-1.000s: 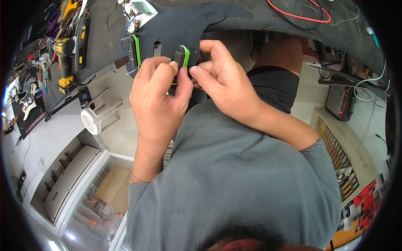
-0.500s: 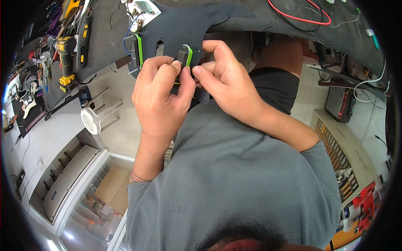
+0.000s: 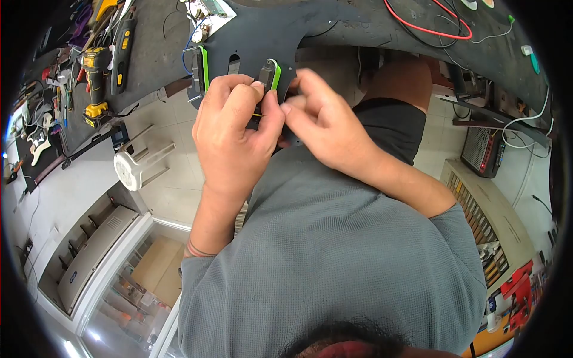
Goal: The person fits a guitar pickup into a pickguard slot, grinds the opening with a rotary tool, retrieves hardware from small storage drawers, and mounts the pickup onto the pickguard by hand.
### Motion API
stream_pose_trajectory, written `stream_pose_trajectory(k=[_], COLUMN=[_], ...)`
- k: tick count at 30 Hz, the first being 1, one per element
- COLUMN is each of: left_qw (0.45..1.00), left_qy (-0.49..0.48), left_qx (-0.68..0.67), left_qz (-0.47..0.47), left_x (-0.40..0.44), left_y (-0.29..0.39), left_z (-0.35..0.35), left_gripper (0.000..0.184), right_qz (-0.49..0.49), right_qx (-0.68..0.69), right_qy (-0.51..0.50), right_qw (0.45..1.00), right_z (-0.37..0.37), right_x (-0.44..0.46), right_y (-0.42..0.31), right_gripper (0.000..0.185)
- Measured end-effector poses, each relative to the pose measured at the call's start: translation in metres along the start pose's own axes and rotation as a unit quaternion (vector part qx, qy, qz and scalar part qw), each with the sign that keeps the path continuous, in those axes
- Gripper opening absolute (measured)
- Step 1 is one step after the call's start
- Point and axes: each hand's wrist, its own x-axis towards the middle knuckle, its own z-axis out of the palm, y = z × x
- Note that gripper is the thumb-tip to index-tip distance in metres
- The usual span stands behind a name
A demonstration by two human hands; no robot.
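Note:
A black guitar pickguard (image 3: pixel 262 33) lies partly over the bench edge in front of my chest. My left hand (image 3: pixel 233 122) is closed, thumb and fingers pinching a black guitar pickup (image 3: pixel 267 71) with a bright green edge at the pickguard's near side. Close beside it, my right hand (image 3: pixel 319 116) has curled fingers, slightly blurred, at the pickguard's right edge; anything between its fingertips is hidden. A second green-edged pickup (image 3: pixel 201 68) sits farther left on the pickguard, with an open slot (image 3: pixel 234 62) between the two.
On the dark workbench (image 3: pixel 352 30) lie a red cable (image 3: pixel 427 24) to the right and a yellow-black cordless drill (image 3: pixel 95 83) among tools to the left. A circuit board (image 3: pixel 210 7) with wires rests at the pickguard's far end. A white stool (image 3: pixel 128 170) stands on the floor.
The pickguard and pickups have shifted slightly right in view, with my left hand still pinching the near pickup. My right hand's fingers have moved and blurred, curling in more.

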Motion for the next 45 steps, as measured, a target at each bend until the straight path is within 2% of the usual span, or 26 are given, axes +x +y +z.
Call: stream_pose_trajectory(k=[3, 8, 11, 13, 14, 15, 16, 18, 21, 22, 24, 25, 28, 29, 32, 33, 36, 37, 39, 44, 45], left_qw=[1.000, 0.999, 0.999, 0.988, 0.978, 0.974, 0.974, 0.974, 0.973, 0.967, 0.962, 0.963, 0.967, 0.965, 0.963, 0.962, 0.966, 0.966, 0.967, 0.966, 0.964], left_qy=[-0.015, -0.028, 0.024, 0.123, 0.186, 0.206, 0.203, 0.167, 0.150, 0.137, 0.101, 0.098, 0.097, 0.095, 0.079, 0.075, 0.072, 0.061, 0.052, 0.045, 0.087], left_qx=[-0.004, -0.009, -0.021, -0.073, -0.045, -0.010, -0.001, 0.099, 0.141, 0.210, 0.246, 0.247, 0.235, 0.241, 0.257, 0.260, 0.248, 0.252, 0.248, 0.254, 0.250], left_qz=[-0.016, -0.015, -0.006, -0.052, -0.087, -0.095, -0.103, -0.116, -0.102, -0.055, -0.060, -0.050, -0.023, -0.026, -0.026, -0.024, -0.002, -0.010, -0.015, -0.035, -0.006], left_x=[0.001, 0.004, 0.012, 0.021, 0.030, 0.038, 0.044, 0.058, 0.077, 0.085, 0.096, 0.100, 0.107, 0.110, 0.118, 0.120, 0.121, 0.121, 0.121, 0.117, 0.113], left_y=[0.001, 0.012, 0.011, -0.005, -0.016, -0.034, -0.059, -0.091, -0.129, -0.140, -0.157, -0.164, -0.174, -0.179, -0.194, -0.198, -0.203, -0.200, -0.201, -0.187, -0.182], left_z=[-0.001, -0.015, -0.042, -0.063, -0.072, -0.084, -0.093, -0.096, -0.082, -0.079, -0.072, -0.067, -0.054, -0.054, -0.050, -0.049, -0.048, -0.050, -0.054, -0.071, -0.077], left_gripper=[0.019, 0.018, 0.018, 0.016, 0.016, 0.018, 0.017, 0.018, 0.017, 0.017, 0.020, 0.019, 0.016, 0.016, 0.016, 0.017, 0.016, 0.016, 0.018, 0.025, 0.027], right_qz=[0.040, 0.085, 0.088, 0.079, 0.076, 0.073, 0.067, 0.080, 0.092, 0.058, -0.015, 0.012, 0.040, 0.045, 0.029, 0.028, 0.015, 0.004, 0.009, 0.013, 0.009], right_qx=[0.036, 0.027, 0.020, 0.002, -0.009, -0.021, -0.032, 0.045, 0.056, 0.035, -0.007, -0.051, 0.068, 0.041, 0.032, 0.030, 0.028, 0.025, 0.050, 0.057, 0.070], right_qy=[-0.048, -0.039, -0.030, -0.009, 0.015, 0.039, 0.063, 0.110, 0.127, 0.134, 0.146, 0.137, 0.100, 0.076, 0.062, 0.037, 0.045, 0.061, 0.065, 0.067, 0.067], right_qw=[0.997, 0.995, 0.995, 0.997, 0.997, 0.996, 0.995, 0.990, 0.986, 0.989, 0.989, 0.989, 0.992, 0.995, 0.997, 0.998, 0.998, 0.998, 0.997, 0.996, 0.995], right_z=[0.003, 0.002, 0.002, 0.002, 0.003, 0.004, 0.005, 0.006, 0.002, 0.003, 0.001, 0.001, 0.017, 0.020, 0.034, 0.028, 0.025, 0.023, 0.020, 0.016, 0.015], right_x=[-0.004, -0.004, -0.003, 0.001, 0.003, 0.007, 0.012, 0.023, 0.039, 0.042, 0.050, 0.047, 0.039, 0.036, 0.027, 0.027, 0.018, 0.013, 0.005, -0.011, -0.014], right_y=[0.007, -0.007, -0.009, -0.008, -0.006, -0.004, -0.005, -0.007, -0.010, -0.007, 0.004, -0.001, -0.012, -0.018, -0.028, -0.027, -0.031, -0.030, -0.035, -0.049, -0.049], right_gripper=[0.017, 0.022, 0.026, 0.028, 0.029, 0.031, 0.032, 0.040, 0.049, 0.048, 0.047, 0.039, 0.030, 0.029, 0.043, 0.053, 0.051, 0.044, 0.042, 0.049, 0.050])
